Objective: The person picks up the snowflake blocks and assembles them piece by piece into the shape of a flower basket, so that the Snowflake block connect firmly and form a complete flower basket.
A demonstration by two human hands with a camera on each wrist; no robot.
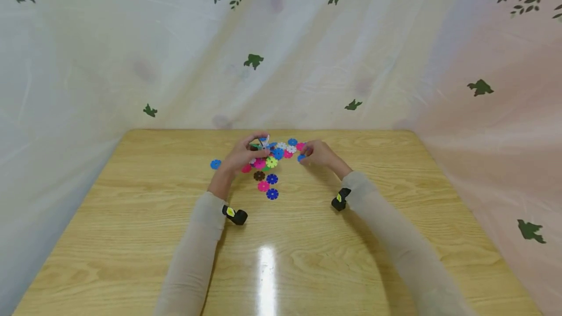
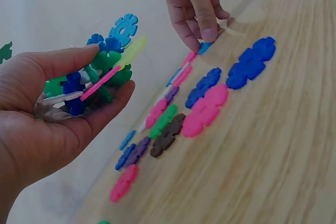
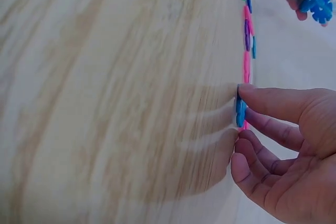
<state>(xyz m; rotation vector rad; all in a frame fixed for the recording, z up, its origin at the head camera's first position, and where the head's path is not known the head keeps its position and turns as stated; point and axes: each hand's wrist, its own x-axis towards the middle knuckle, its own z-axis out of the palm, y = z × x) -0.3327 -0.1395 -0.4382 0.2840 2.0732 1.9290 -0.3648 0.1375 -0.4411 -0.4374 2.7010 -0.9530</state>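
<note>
My left hand (image 1: 237, 157) holds a cluster of slotted plastic snowflake discs (image 2: 108, 60) between thumb and fingers, raised above the table. Blue, green, white, pink and yellow-green discs are joined at angles in it. On the right, my right hand (image 1: 324, 154) pinches a blue snowflake disc (image 3: 240, 109) between thumb and index finger, low at the tabletop. Its other fingers curl loosely beside the disc. Loose discs lie between the two hands, among them a yellow-green disc (image 1: 271, 162) and a brown disc (image 1: 259, 176).
More loose discs lie flat on the wooden table (image 1: 303, 257): a pink disc (image 1: 263, 186), a dark blue disc (image 1: 272, 194) at the near end, and a blue disc (image 1: 215, 164) left of the left wrist. A pale curtain (image 1: 298, 87) with bird prints hangs behind the table.
</note>
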